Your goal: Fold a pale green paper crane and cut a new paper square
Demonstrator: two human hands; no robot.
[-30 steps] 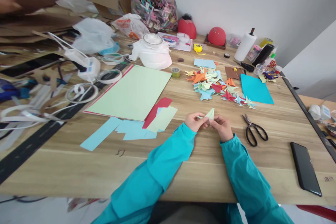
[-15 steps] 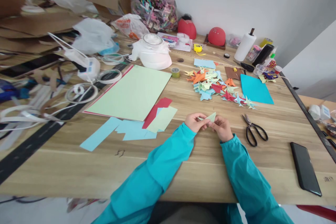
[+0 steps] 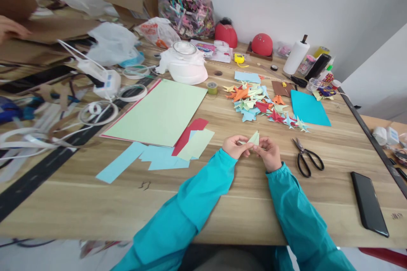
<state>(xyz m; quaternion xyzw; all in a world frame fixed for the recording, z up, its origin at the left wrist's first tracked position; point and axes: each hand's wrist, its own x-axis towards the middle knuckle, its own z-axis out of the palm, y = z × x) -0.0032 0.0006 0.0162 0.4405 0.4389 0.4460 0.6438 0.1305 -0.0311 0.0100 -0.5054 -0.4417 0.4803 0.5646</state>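
Between my fingertips is a small pale green folded paper (image 3: 254,139), its pointed flap standing up. My left hand (image 3: 237,146) pinches it from the left, thumb in front. From the other side my right hand (image 3: 269,153) grips it with thumb and fingers. Both hands are just above the wooden table. Beyond them lies a heap of folded paper cranes (image 3: 254,102) in orange, red, pale green and light blue. Black-handled scissors (image 3: 307,156) rest to the right of my right hand.
Left of my hands lie pale green sheets (image 3: 159,110), cut blue strips (image 3: 122,162) and red and green pieces. A phone (image 3: 369,203) is near the right front. Cables, tape rolls and bags crowd the left. Another person's hand (image 3: 12,28) shows over cardboard at far left.
The folded paper's pointed flap has turned from leaning right to standing more upright, with both hands still on it. Another person's hand has come into view at the far left.
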